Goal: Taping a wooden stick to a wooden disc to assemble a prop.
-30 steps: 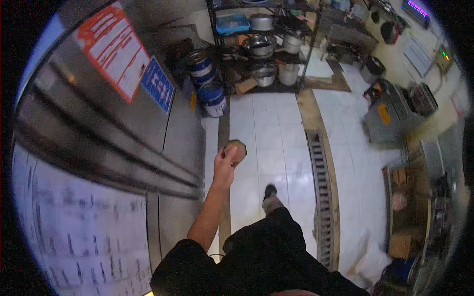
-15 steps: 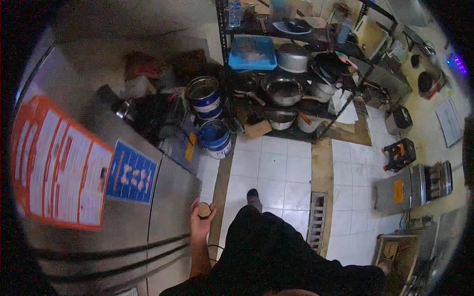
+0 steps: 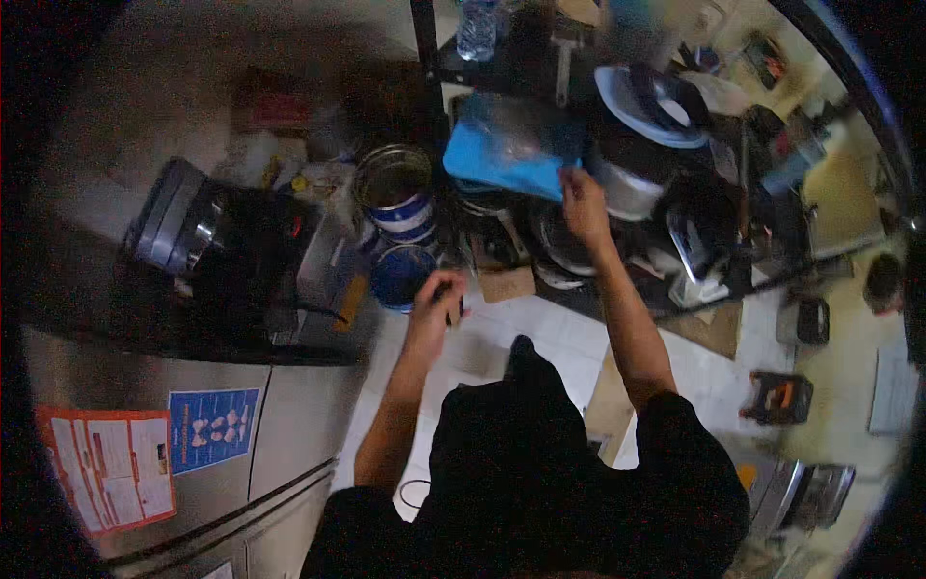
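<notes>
My right hand (image 3: 583, 201) reaches up to the shelf, its fingers closed on the near right rim of a blue plastic tray (image 3: 511, 166). The tray tilts a little and has clear, see-through stuff in it, too blurred to name. My left hand (image 3: 437, 304) is raised just beside a blue bucket (image 3: 391, 289), fingers curled round a small dark round object (image 3: 449, 291); its top is turned out of sight. To the right of the tray stands a silver pot (image 3: 632, 196), near my right wrist.
The black rack (image 3: 424, 58) also carries a water bottle (image 3: 476, 31), pale blue plates (image 3: 632, 108) and pans. A blue-and-white striped can (image 3: 400, 217) stands behind the bucket. A steel cabinet (image 3: 304, 415) is at left, a cardboard box (image 3: 506, 284) under the rack.
I have come closer to the rack. My right hand has come into view and taken hold of the blue tray. My left hand has risen from beside the cabinet with the round object.
</notes>
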Demonstrator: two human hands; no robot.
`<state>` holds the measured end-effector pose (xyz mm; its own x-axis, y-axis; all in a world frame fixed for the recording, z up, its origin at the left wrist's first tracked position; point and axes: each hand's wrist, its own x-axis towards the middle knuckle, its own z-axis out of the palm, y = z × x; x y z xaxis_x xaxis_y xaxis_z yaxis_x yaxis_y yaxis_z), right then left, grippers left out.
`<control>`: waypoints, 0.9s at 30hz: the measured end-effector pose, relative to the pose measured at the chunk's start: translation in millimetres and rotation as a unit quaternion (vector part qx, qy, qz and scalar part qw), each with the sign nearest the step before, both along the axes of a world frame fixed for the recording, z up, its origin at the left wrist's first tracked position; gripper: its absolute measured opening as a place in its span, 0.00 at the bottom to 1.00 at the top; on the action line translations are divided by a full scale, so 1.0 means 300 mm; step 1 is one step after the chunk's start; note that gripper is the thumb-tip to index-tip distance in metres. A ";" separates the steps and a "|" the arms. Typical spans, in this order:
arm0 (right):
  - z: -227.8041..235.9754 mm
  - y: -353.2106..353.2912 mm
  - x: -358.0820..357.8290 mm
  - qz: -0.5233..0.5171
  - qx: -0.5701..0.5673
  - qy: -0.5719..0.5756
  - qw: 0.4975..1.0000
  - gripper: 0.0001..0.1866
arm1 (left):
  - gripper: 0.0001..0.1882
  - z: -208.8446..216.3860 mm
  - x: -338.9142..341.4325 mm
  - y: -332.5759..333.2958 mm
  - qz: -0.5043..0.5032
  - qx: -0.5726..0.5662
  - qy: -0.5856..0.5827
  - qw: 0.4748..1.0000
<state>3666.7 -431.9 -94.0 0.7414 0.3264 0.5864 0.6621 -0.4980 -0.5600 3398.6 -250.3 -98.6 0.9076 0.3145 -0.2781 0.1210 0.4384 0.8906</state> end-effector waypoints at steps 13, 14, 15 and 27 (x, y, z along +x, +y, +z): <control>-0.263 0.212 0.728 -0.051 -0.284 0.142 0.947 0.19 | 0.22 -0.255 0.016 0.000 0.221 0.006 0.045 0.974; -0.256 0.185 0.742 -0.067 -0.263 0.136 0.953 0.19 | 0.22 -0.260 0.040 0.020 0.218 0.004 0.047 0.975; -0.238 0.154 0.748 -0.080 -0.242 0.129 0.958 0.19 | 0.18 -0.252 0.065 0.040 0.207 0.016 0.057 0.976; -0.313 0.288 0.577 0.027 -0.413 0.075 0.907 0.21 | 0.06 -0.072 0.557 0.165 0.081 0.273 -0.038 0.958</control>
